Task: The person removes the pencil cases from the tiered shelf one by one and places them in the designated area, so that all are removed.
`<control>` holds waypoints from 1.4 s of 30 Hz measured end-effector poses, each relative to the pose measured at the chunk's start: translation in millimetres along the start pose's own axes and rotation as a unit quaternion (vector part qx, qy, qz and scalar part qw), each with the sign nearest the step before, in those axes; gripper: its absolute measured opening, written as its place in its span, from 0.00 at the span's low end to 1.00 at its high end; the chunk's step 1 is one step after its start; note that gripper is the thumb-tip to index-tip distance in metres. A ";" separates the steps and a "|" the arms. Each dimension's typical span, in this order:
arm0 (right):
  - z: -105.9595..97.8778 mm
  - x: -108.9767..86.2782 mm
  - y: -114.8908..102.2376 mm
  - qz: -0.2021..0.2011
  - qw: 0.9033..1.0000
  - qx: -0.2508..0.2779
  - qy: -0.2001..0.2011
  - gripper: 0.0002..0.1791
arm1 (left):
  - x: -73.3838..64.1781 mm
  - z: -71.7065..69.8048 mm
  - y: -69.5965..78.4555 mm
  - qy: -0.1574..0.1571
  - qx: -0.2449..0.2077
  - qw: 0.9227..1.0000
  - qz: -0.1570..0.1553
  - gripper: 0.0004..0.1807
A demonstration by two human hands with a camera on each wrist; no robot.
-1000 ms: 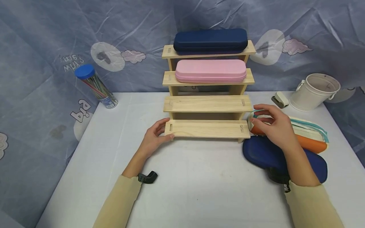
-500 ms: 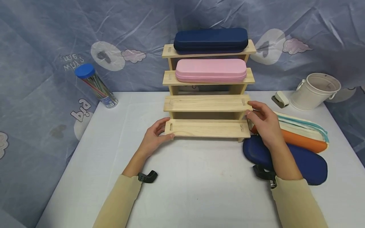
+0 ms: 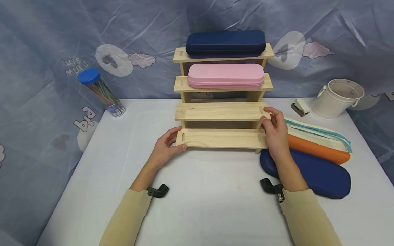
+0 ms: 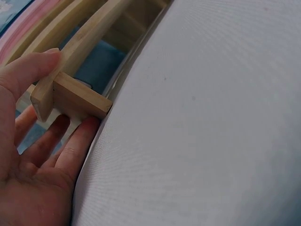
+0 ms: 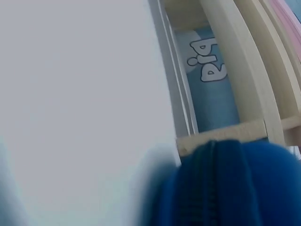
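Note:
A tiered wooden display rack (image 3: 221, 111) stands between both hands. My left hand (image 3: 163, 150) holds the left end of its lowest step; in the left wrist view the thumb lies on the board (image 4: 87, 42) and the fingers are by the end leg. My right hand (image 3: 277, 136) grips the right ends of the lower steps, thumb in front. A navy pencil case (image 3: 225, 44) lies on the top step, a pink pencil case (image 3: 226, 74) on the one below. The right wrist view hides the right hand; a blue zippered case (image 5: 225, 188) fills its bottom.
Right of the rack lie an orange and cream pouch (image 3: 320, 148) with teal trim and a blue case (image 3: 321, 176). A white bucket (image 3: 335, 99) and a small white object (image 3: 301, 107) stand behind them. A blue-lidded jar of thin sticks (image 3: 103, 92) is at the back left.
My right hand has moved left from above the orange pouch to the rack's right end and taken hold there. The left hand stays at the left end.

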State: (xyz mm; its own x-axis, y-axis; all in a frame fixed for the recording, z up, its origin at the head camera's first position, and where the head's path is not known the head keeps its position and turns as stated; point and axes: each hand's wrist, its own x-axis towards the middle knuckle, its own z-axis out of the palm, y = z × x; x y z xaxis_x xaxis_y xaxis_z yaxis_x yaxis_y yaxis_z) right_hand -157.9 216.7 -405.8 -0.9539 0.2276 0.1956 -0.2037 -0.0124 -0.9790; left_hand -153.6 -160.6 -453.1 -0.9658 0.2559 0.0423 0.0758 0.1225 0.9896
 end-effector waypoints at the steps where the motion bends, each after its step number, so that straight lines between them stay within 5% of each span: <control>1: 0.1 -0.4 -0.3 -0.006 1.000 -0.005 0.005 0.19 | 0.9 0.7 -0.2 -0.002 -0.001 1.000 0.001 0.39; 14: 2.2 -1.5 2.7 -0.024 0.999 -0.032 0.017 0.19 | -2.1 1.9 2.6 0.007 0.005 1.000 -0.002 0.39; 21: 1.3 -1.1 3.2 -0.031 0.999 -0.035 0.016 0.19 | -9.9 4.6 42.8 -0.004 0.047 0.999 0.006 0.36; 27: 0.0 -0.3 3.8 -0.024 0.999 -0.041 0.015 0.19 | -12.2 7.3 69.4 0.042 0.066 0.997 0.011 0.31; 32: -1.5 -2.1 4.7 -0.019 0.999 -0.041 0.021 0.19 | -9.7 10.9 77.7 0.094 0.074 0.990 0.070 0.25; 37: -1.9 -1.2 7.2 -0.024 0.998 -0.048 0.013 0.19 | -5.3 11.2 81.8 0.161 0.095 0.975 0.123 0.18; 42: -0.9 -0.2 7.0 -0.023 0.997 -0.068 0.014 0.19 | 2.1 8.4 89.7 0.171 0.077 0.966 0.176 0.19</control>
State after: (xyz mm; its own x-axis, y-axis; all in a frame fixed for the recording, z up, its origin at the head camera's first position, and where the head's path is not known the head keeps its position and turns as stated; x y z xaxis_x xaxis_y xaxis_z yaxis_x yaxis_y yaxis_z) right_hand -159.0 217.5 -412.7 -0.9373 0.2524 0.2402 -0.2128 0.1312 -0.9682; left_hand -146.7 -141.0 -365.4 -0.8973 -0.0205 0.4410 0.4245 0.2341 0.8746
